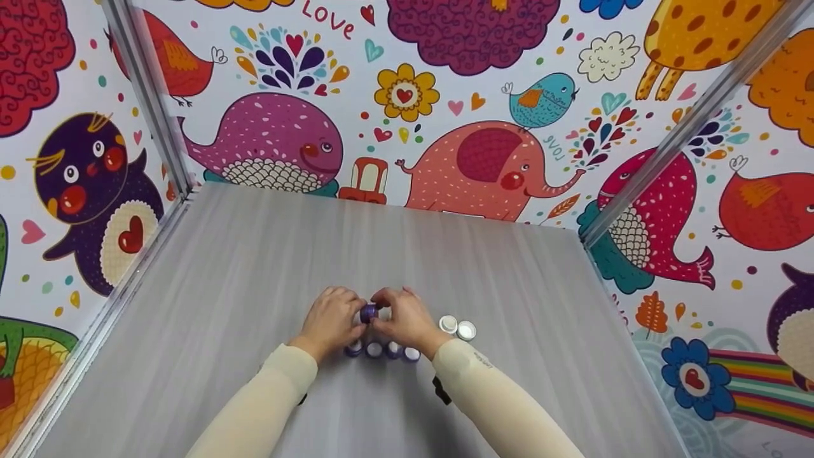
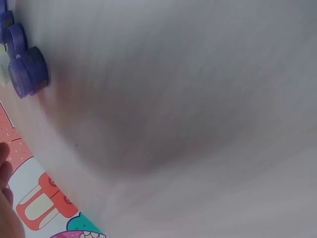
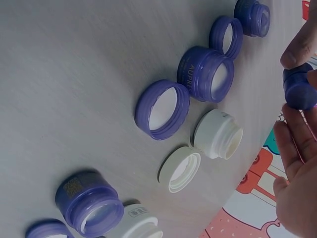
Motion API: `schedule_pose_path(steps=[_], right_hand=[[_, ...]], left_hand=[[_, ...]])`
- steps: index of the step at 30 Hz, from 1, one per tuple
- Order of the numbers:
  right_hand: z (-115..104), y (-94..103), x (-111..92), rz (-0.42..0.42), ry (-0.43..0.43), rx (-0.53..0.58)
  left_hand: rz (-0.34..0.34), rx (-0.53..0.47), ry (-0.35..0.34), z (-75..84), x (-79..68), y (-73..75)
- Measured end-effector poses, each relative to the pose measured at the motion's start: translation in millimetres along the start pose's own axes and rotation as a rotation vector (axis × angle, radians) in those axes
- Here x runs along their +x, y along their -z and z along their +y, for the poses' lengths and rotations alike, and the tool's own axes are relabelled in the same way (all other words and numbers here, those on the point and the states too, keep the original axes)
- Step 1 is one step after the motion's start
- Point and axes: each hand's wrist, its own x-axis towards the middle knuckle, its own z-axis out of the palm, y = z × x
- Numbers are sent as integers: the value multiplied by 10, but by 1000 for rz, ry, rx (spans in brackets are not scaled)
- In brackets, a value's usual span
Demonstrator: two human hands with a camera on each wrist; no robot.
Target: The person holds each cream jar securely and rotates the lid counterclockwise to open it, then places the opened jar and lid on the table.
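In the head view my left hand (image 1: 331, 320) and right hand (image 1: 405, 318) meet above the middle of the table. Between them they pinch a small purple jar (image 1: 368, 313) at fingertip level. The right wrist view shows this jar (image 3: 300, 91) tipped, with my left thumb (image 3: 298, 48) against one side and my right hand's fingers (image 3: 295, 130) at the other. Close below stand an open purple cream jar (image 3: 197, 74) and its upturned purple lid (image 3: 162, 110). Beside them are an open white jar (image 3: 218, 134) and its upturned white lid (image 3: 180, 169).
Another open purple jar (image 3: 89, 203) and a white jar (image 3: 136, 223) stand to the right. At the row's left end is a smaller purple jar (image 3: 253, 18) beside a purple lid (image 3: 226, 36). Printed cartoon walls (image 1: 375, 89) and metal posts (image 1: 149, 95) border the grey table (image 1: 254, 254).
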Motion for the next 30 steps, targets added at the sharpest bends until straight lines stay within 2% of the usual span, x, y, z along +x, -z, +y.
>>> schedule_pose_path(steps=[6, 16, 24, 30], right_hand=[[-21, 22, -4, -18, -24, -6], [-26, 58, -34, 7, 24, -1], [-41, 49, -31, -20, -25, -8], [-29, 44, -28, -14, 8, -7]], left_hand=[[8, 5, -3, 9, 6, 16], [-3, 7, -1, 24, 11, 34], [-8, 17, -4, 26, 14, 42], [-9, 15, -1, 25, 6, 49]])
